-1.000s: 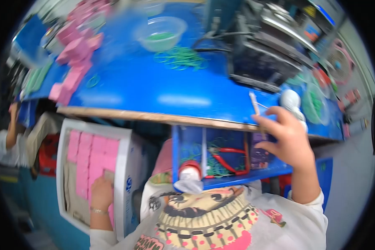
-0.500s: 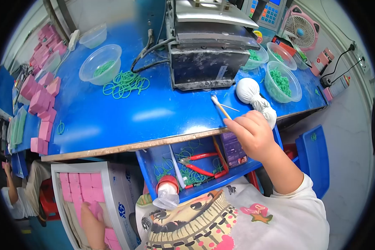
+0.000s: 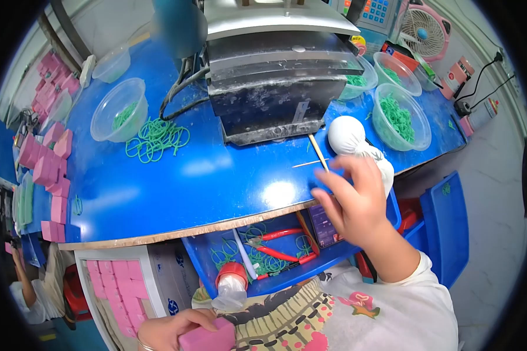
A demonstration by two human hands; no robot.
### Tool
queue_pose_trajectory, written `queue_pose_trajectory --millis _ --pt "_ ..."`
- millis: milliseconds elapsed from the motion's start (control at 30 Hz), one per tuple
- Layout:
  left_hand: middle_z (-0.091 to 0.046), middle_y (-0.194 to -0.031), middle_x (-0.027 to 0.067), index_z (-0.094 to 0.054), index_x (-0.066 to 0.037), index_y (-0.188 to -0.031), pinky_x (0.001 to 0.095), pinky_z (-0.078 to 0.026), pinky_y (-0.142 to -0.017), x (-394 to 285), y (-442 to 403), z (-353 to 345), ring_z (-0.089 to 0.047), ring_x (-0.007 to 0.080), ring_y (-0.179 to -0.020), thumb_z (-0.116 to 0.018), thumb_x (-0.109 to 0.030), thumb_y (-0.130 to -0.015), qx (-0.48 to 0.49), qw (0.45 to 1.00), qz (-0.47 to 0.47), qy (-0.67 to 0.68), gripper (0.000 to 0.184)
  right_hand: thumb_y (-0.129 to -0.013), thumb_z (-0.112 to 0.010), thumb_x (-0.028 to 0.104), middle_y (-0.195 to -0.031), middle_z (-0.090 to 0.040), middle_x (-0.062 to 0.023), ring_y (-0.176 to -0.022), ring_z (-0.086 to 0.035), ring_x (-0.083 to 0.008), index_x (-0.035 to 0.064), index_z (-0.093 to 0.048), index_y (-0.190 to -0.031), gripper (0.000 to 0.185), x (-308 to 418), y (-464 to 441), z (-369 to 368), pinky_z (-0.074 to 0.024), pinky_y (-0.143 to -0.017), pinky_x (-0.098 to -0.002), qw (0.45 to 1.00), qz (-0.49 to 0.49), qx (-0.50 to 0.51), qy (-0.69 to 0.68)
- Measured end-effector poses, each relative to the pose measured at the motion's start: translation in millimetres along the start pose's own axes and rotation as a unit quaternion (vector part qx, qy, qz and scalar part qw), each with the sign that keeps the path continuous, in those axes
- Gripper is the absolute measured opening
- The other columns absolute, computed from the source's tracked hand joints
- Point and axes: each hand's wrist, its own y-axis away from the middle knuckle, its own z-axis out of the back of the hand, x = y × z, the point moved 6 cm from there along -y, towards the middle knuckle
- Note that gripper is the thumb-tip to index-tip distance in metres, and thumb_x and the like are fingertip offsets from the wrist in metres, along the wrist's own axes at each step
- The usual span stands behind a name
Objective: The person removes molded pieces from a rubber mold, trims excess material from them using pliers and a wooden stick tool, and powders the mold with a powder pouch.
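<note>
My left hand [image 3: 178, 330] is closed round a pink block [image 3: 209, 337] in front of my shirt. Over the front edge of the blue table [image 3: 228, 199], my right hand [image 3: 360, 199] has its fingers apart and holds nothing. A yellowish wooden stick [image 3: 318, 152] lies just past its fingertips, pointing at the black machine [image 3: 275, 105]. A thinner stick [image 3: 308, 164] lies across the table beside it. Right by this hand sits a white cloth bundle [image 3: 346, 134], tied at its neck.
An open blue drawer [image 3: 287, 284] holds red-handled pliers [image 3: 281, 234] and green rings. Pink blocks fill a white-framed box [image 3: 120, 281] and stack at the table's left [image 3: 58, 207]. Bowls of green rings [image 3: 401, 120] stand right. Another person's arm [image 3: 26, 281] shows far left.
My right hand has let go of the wooden stick and spread its fingers. My left hand has moved from the box of pink blocks towards my body, bringing a block with it.
</note>
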Motion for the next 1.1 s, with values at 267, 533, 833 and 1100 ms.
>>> queue_pose_trajectory --millis 267,533,833,1100 --pt "-0.057 -0.093 0.0110 -0.049 0.002 -0.109 0.0278 -0.046 -0.067 -71 -66 10 -0.057 0.0167 -0.077 -0.087 -0.016 -0.046 -0.385 0.886 -0.135 -0.221 0.076 -0.071 -0.075 0.016 -0.085 -0.049 -0.0067 -0.079 -0.050 -0.0127 0.0044 -0.040 -0.094 0.044 75 28 -56 -0.0419 -0.067 -0.0254 0.696 -0.112 0.261 -0.660" --pt "-0.055 -0.074 0.0072 -0.042 -0.005 -0.115 0.0233 -0.044 -0.050 -71 -120 11 -0.055 0.0132 -0.061 -0.087 -0.015 -0.051 -0.296 0.822 -0.254 -0.414 0.078 -0.073 -0.075 0.026 -0.074 -0.048 -0.0012 -0.070 -0.046 -0.0058 0.0089 -0.035 -0.076 0.043 67 38 -90 -0.0429 -0.060 -0.0238 0.610 -0.261 0.273 -0.697" --pt "-0.056 -0.086 0.0083 -0.036 -0.004 -0.110 0.0186 -0.044 -0.053 -55 -102 19 -0.058 0.0079 -0.071 -0.087 -0.021 -0.055 -0.340 0.878 -0.261 -0.211 0.077 -0.092 -0.040 0.040 -0.090 -0.061 -0.0111 -0.077 -0.059 -0.0144 -0.0035 -0.045 -0.117 0.050 69 39 -86 -0.0490 -0.067 -0.0254 0.364 -0.347 0.271 -0.821" --pt "-0.039 -0.118 0.0198 -0.034 -0.002 -0.118 0.0378 -0.041 -0.091 -61 -98 22 -0.043 0.0274 -0.113 -0.086 -0.025 -0.054 -0.359 0.842 -0.288 -0.280 0.086 -0.094 -0.036 0.032 -0.098 -0.059 -0.0117 -0.082 -0.058 -0.0141 -0.0026 -0.044 -0.119 0.043 60 31 -58 -0.0472 -0.071 -0.0259 0.419 -0.343 0.263 -0.799"
